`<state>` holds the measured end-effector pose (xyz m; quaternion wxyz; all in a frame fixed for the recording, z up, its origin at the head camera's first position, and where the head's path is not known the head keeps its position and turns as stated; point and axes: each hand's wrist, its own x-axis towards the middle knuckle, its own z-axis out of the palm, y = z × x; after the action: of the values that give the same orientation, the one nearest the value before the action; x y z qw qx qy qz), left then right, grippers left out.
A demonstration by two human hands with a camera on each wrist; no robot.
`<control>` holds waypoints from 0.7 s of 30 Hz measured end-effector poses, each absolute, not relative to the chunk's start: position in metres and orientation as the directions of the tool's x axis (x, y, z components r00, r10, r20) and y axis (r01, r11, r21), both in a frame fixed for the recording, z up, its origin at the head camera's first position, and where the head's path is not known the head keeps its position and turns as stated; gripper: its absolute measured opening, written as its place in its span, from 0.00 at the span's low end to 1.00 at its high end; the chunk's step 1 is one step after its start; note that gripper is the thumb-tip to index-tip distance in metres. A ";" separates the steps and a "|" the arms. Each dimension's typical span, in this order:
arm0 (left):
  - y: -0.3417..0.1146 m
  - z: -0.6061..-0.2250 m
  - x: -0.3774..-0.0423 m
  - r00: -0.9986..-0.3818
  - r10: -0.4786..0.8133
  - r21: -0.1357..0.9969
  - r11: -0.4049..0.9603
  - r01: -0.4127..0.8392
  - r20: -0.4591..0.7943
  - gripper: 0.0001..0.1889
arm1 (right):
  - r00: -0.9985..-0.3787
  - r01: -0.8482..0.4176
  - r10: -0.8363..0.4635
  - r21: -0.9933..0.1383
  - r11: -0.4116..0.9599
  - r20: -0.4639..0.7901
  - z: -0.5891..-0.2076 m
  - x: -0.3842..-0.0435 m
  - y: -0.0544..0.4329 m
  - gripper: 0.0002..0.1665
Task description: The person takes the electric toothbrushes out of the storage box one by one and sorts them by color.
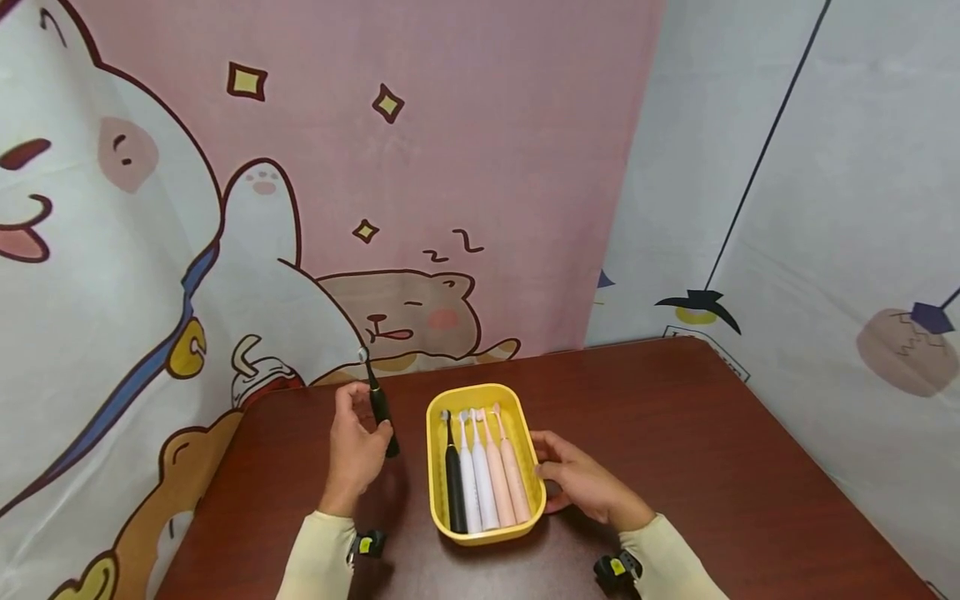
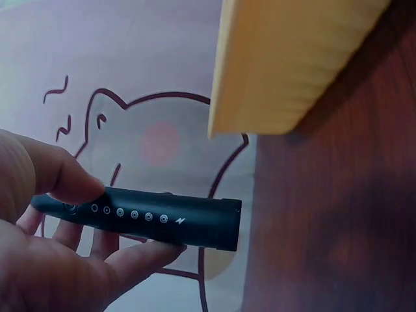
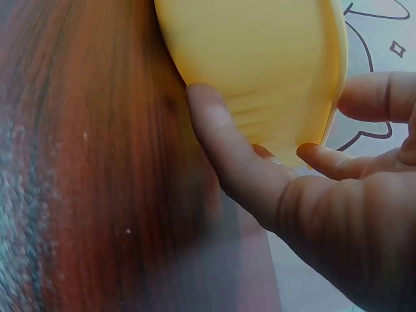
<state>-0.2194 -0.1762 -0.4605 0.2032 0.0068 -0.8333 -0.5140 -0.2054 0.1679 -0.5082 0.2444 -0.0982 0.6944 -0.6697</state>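
Note:
In the head view my left hand (image 1: pixel 358 450) holds a black electric toothbrush (image 1: pixel 381 410) upright at a slant, left of a yellow tray (image 1: pixel 487 537). The left wrist view shows my thumb and fingers around its black handle (image 2: pixel 162 214), which bears a row of small symbols. Lying side by side in the tray are another black toothbrush (image 1: pixel 455 487), two white toothbrushes (image 1: pixel 482 483) and two pink toothbrushes (image 1: pixel 513 479), heads toward the far end. My right hand (image 1: pixel 581 479) grips the tray's right side; the right wrist view shows fingers on its outer wall (image 3: pixel 260 58).
The tray stands on a dark red-brown wooden table (image 1: pixel 645 408). Behind the table hangs a pink and white cloth (image 1: pixel 510 167) printed with cartoon animals, and a pale printed cloth (image 1: pixel 840 208) hangs along the right. A band with a small device is on each wrist.

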 end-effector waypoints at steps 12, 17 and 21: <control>-0.197 -0.475 -0.233 -0.917 -0.264 0.875 0.458 0.155 0.301 0.30 | -0.863 0.198 -0.458 -0.977 0.080 -0.212 -0.510 -0.203 0.167 0.35; -0.209 -0.476 -0.239 -0.897 -0.304 0.860 0.490 0.141 0.321 0.30 | -0.860 0.195 -0.464 -0.977 0.085 -0.212 -0.510 -0.203 0.166 0.35; -0.217 -0.475 -0.245 -0.891 -0.317 0.858 0.495 0.138 0.327 0.30 | -0.864 0.189 -0.458 -0.978 0.088 -0.208 -0.508 -0.204 0.167 0.35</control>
<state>-0.2449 -0.2169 -0.4749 0.2277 0.0535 -0.8342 -0.4995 -0.2040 0.1668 -0.5076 0.2421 -0.0965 0.6967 -0.6683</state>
